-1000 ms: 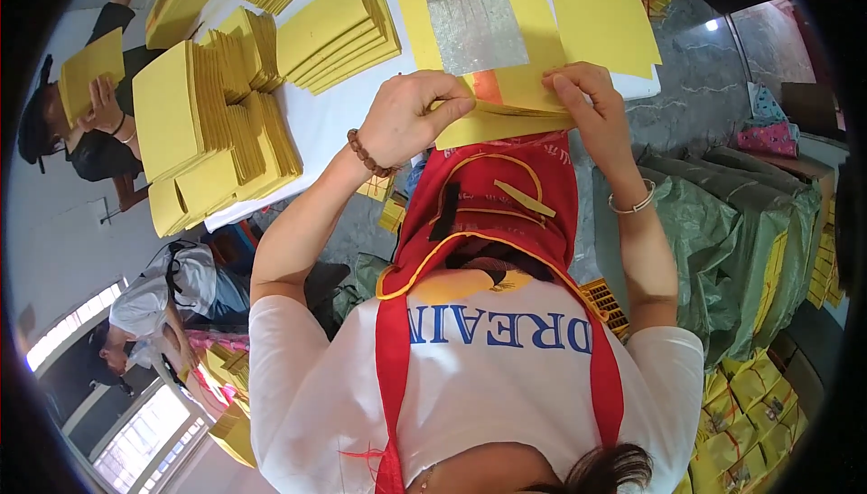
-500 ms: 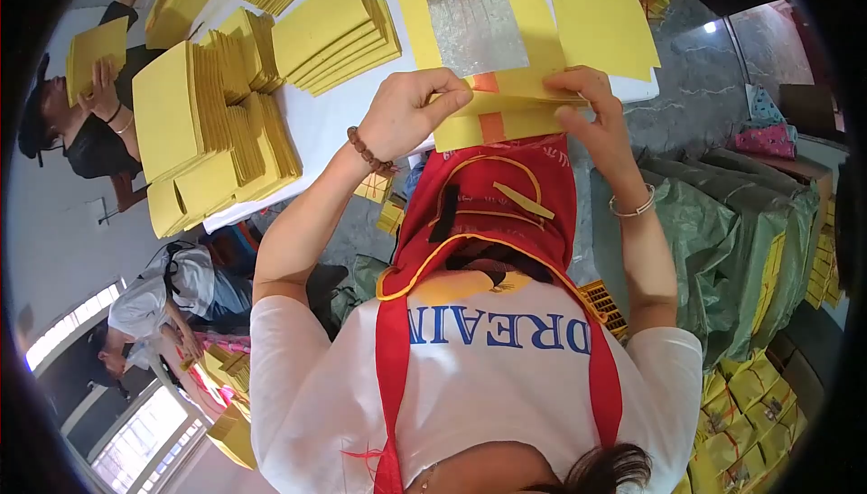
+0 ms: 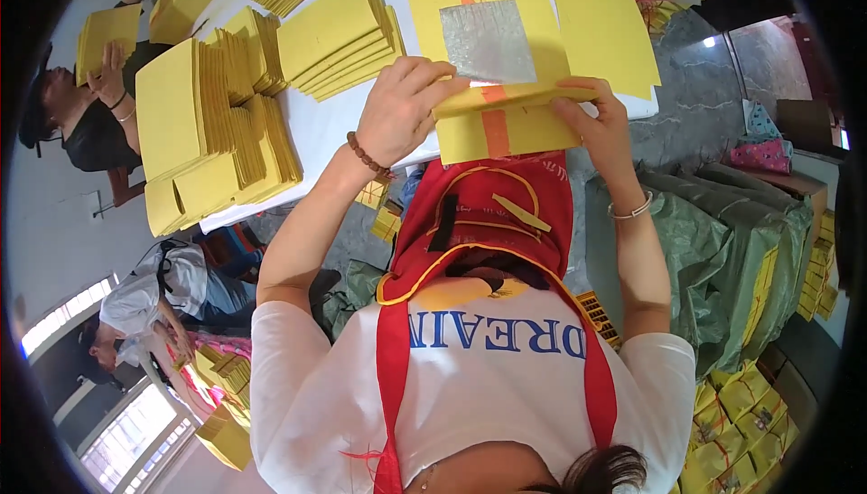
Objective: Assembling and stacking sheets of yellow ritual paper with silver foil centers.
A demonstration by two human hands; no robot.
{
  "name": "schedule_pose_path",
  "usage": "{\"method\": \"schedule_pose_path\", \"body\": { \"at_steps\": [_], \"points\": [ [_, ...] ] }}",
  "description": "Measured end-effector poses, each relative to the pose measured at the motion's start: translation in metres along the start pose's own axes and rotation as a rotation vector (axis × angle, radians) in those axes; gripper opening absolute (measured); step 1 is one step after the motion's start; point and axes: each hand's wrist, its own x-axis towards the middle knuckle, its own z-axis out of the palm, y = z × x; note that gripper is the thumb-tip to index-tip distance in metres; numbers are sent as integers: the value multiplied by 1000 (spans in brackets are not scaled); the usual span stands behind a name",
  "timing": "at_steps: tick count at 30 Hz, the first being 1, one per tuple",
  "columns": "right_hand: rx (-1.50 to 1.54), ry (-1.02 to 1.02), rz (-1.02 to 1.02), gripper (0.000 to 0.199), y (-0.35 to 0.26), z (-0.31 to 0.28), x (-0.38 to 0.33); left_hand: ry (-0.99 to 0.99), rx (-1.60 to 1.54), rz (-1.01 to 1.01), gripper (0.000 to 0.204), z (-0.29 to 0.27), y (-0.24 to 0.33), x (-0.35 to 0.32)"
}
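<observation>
A yellow paper sheet (image 3: 506, 137) lies at the table's near edge, its near part bent up into a fold across an orange mark. My left hand (image 3: 404, 113) pinches the fold's left end between thumb and fingers. At the right end, my right hand (image 3: 599, 125) grips the same fold, thumb below and fingers above. Just beyond the fold is a silver foil square (image 3: 489, 41) on yellow paper. More flat yellow sheets (image 3: 603, 29) lie to the right, beside my right hand.
Stacks of folded yellow paper (image 3: 172, 115) cover the table's left side, with another stack (image 3: 336, 38) nearer the middle. One co-worker (image 3: 99, 133) at far left holds yellow paper; another person (image 3: 172, 286) is at lower left. Green-wrapped bundles (image 3: 722, 241) stand at right.
Both hands have shifted slightly with the sheet's fold, which stands more sharply creased. My right fingers have closed down on its right end. The co-worker's yellow paper has moved a little.
</observation>
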Motion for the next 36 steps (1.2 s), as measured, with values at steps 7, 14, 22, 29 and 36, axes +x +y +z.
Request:
{"method": "schedule_pose_path", "body": {
  "at_steps": [7,14,22,29,36],
  "points": [
    [-281,64,-465,53,-13,-18,-4,103,44,58,36,-25,28,1],
    [-322,-208,-558,24,-13,-16,-14,-4,-425,-225,26,-25,48,-15],
    [175,-36,19,36,-48,7,-4,-17,-920,-792,28,3,15,6],
    [113,-62,17,45,-28,4,5,60,-779,-766,24,11,17,-2],
    [84,24,5,38,-18,11,8,83,-882,-879,36,16,16,-3]
  ]
}}
